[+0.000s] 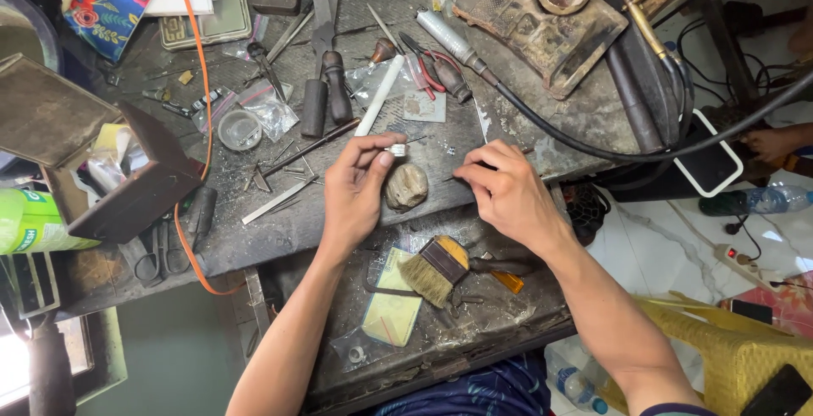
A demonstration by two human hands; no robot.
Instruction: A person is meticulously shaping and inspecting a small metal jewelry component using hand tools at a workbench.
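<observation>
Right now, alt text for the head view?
Seen from above, a left hand pinches a small silvery piece over a cluttered, grimy workbench while the right hand points a thin pointed tool toward it. A rough lump lies between the hands, and a flat brush rests on the lower shelf nearer the person.

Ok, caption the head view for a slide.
Left hand pinches a small silver piece above a lump; right hand holds a thin tool.
</observation>
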